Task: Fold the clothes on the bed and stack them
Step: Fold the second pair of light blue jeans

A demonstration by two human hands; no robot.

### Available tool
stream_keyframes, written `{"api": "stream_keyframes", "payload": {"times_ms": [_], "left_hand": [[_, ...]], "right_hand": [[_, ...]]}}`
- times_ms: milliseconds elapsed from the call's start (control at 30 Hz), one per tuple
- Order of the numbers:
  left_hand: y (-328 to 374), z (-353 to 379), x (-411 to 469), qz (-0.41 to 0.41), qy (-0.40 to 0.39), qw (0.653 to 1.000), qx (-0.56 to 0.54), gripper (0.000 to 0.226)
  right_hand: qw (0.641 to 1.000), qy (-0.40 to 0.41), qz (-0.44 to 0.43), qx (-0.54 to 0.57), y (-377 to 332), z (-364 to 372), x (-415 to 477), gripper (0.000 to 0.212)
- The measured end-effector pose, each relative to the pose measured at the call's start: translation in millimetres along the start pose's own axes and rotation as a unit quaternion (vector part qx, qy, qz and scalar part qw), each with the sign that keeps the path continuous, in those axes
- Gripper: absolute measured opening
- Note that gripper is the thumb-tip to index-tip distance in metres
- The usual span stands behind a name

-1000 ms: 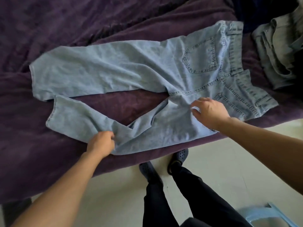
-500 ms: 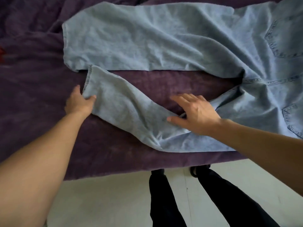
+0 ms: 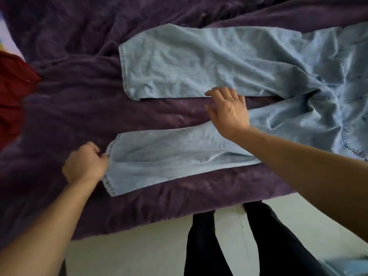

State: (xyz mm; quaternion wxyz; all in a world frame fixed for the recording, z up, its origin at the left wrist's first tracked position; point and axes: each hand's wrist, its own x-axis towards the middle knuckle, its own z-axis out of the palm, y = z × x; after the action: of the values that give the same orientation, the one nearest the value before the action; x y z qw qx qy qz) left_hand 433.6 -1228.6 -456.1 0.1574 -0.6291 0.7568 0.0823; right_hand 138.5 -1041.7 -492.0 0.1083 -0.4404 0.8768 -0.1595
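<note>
Light blue jeans (image 3: 199, 62) lie spread on the purple bedspread (image 3: 69, 108), legs pointing left, waist off the right edge of the view. The near leg (image 3: 169, 156) lies almost straight along the bed's front edge. My left hand (image 3: 84, 164) grips the hem of that near leg with curled fingers. My right hand (image 3: 229, 110) is open with fingers spread, over the gap between the two legs at the near leg's upper edge; whether it touches the fabric is unclear.
A dark red cloth (image 3: 12, 92) lies at the left edge of the bed. The pale floor (image 3: 129, 251) and my dark trouser legs (image 3: 209, 246) show below the bed's front edge. A light blue object (image 3: 346, 267) sits at the bottom right corner.
The near leg, bent and slanted before, now lies pulled out straight to the left. My left hand went from touching the hem to gripping it. My right hand moved up off the leg.
</note>
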Motion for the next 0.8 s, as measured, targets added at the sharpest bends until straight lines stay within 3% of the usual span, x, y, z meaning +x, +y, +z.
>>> {"api": "stream_keyframes", "payload": {"times_ms": [100,200,300,367,433,533,667,800], "left_hand": [[18.4,15.5,0.9,0.157,0.088,0.983,-0.022,0.031],[49.9,48.9,-17.7,0.333,0.041,0.941,0.050,0.038],[67.6,75.8,-27.5,0.306,-0.062,0.941,0.133,0.049],[79.0,74.8,-29.1,0.261,-0.054,0.956,0.120,0.054],[104.1,65.3,-36.9,0.278,-0.012,0.958,0.070,0.054],[167.5,52.8,-68.8,0.395,0.018,0.918,-0.021,0.036],[252.9,59.8,-138.3,0.513,-0.033,0.856,-0.055,0.014],[326.4,103.8,-208.3,0.568,-0.083,0.819,0.015,0.024]], "right_hand": [[0.999,-0.021,-0.022,-0.029,2.8,20.9,-32.4,0.048],[0.982,-0.177,0.006,-0.068,16.9,46.5,-70.9,0.061],[0.971,-0.234,0.021,-0.040,35.5,51.6,-93.0,0.065],[0.984,-0.173,0.045,0.024,48.2,36.3,-94.2,0.061],[0.992,-0.089,0.082,0.040,71.3,12.3,-94.3,0.055],[0.986,-0.007,0.163,0.028,129.2,-33.5,-100.7,0.049],[0.962,0.073,0.263,0.004,228.9,-92.3,-125.3,0.045],[0.912,0.062,0.399,-0.070,348.0,-141.8,-149.5,0.060]]}}
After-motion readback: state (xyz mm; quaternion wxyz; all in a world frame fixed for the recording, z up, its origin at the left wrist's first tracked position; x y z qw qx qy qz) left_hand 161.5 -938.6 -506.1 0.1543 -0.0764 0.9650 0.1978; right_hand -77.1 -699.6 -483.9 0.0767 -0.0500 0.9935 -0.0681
